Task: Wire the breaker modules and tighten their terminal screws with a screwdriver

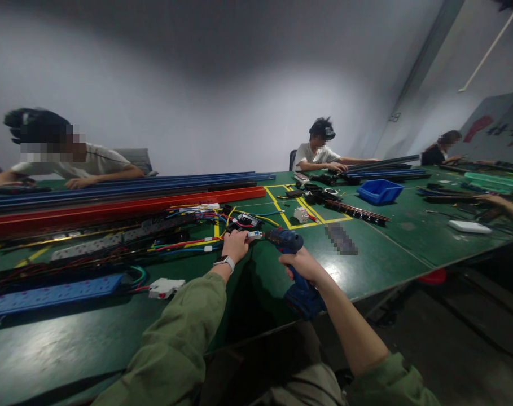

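Green sleeves (175, 327), 2 of them, reach forward over the worktop (378, 270). The left hand (236, 246) has its fingers closed on a small white part (254, 235), beside the coloured cables (184, 243). The right hand (303, 265) has its fingers wrapped around the handle of a blue power drill (290, 241), whose nose points at that part; whether the bit touches it, I cannot tell. The step in hand seems to be working a screw there, and the next move likely calls for a firm left grip and the bit squarely lined up.
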